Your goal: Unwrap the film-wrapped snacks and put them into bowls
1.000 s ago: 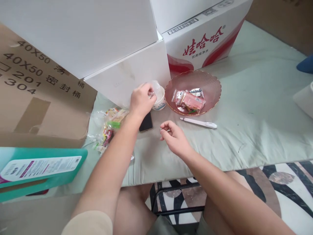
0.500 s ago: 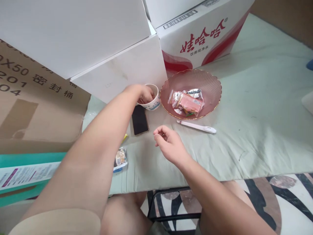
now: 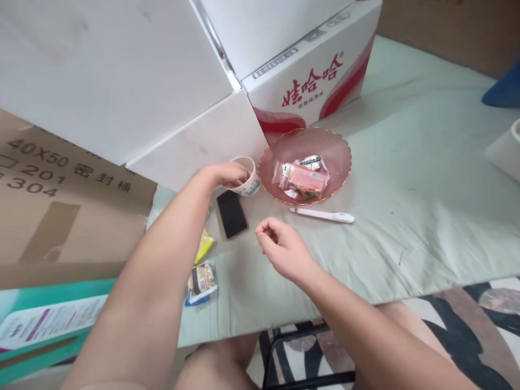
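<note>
My left hand (image 3: pixel 232 174) reaches over the rim and into a white paper cup (image 3: pixel 251 187) with a blue pattern; its fingertips are hidden inside. A dark phone (image 3: pixel 232 215) lies on the cloth just below the cup. Over the cloth, my right hand (image 3: pixel 280 244) is closed, fingers curled in with the thumb against them, and nothing shows in it. Beyond it stands a pink scalloped glass bowl (image 3: pixel 340 157) with wrapped snacks (image 3: pixel 305 179) in it. A slim white stick-like tool (image 3: pixel 323 215) lies between that hand and the bowl.
White cartons (image 3: pixel 199 130) stand close behind the cup, and a red-and-white water carton (image 3: pixel 312 92) behind the bowl. By my left forearm lie a yellow packet (image 3: pixel 205 245) and a clear snack packet (image 3: pixel 203 279). A brown carton (image 3: pixel 60 216) is at left. The green cloth's front edge runs above my legs.
The view has shifted, so more of the packets by my left forearm shows. My left hand sits a little higher at the cup's rim. My right hand keeps its curled shape.
</note>
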The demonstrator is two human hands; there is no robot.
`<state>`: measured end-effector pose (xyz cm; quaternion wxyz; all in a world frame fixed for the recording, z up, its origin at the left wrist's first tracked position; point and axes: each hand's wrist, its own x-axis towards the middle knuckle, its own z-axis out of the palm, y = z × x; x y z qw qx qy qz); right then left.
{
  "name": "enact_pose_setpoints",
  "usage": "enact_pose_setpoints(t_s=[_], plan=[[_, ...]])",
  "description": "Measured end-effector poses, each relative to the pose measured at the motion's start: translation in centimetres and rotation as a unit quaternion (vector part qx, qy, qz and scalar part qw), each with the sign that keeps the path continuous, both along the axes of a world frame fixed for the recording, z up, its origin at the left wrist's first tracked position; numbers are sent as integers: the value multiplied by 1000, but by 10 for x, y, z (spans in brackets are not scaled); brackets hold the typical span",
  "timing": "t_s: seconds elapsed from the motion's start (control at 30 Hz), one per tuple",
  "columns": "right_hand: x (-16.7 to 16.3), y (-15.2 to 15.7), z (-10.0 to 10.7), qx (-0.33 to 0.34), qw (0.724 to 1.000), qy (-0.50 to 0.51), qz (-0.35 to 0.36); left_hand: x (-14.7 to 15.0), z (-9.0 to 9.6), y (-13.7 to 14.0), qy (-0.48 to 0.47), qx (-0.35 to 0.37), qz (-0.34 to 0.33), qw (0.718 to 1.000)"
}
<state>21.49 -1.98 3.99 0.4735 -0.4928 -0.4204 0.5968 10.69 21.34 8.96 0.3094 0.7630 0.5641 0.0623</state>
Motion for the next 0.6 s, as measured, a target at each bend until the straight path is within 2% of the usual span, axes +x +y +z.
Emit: enact_pose_setpoints(t_s=[0.1, 0.13, 0.2, 0.3, 0.37, 0.43, 0.5, 0.53, 0.6], plan=[[0, -4, 1, 13, 1000, -11, 3, -15, 17, -13, 139, -12, -41, 989], [0, -4, 1, 18, 1000, -9, 1, -19, 20, -20, 157, 4, -52, 986], [0, -3, 2, 19, 1000, 2, -3, -27, 18, -36, 187, 36, -81, 978], [1, 1, 4, 11, 1000, 16, -7, -35, 2, -62, 228, 114, -102, 962], [4, 3, 6, 10, 999, 29, -17, -41, -8, -78, 218, 188, -63, 956], [7, 5, 9, 17, 998, 62, -26, -47, -10, -92, 183, 261, 10, 948], [12, 5, 12, 36, 993, 105, -30, -51, -2, -107, 139, 337, 80, 928], [14, 6, 13, 47, 991, 123, -32, -50, 6, -113, 116, 376, 95, 915], [20, 8, 16, 65, 985, 151, -54, -40, 27, -124, 69, 446, 67, 890]])
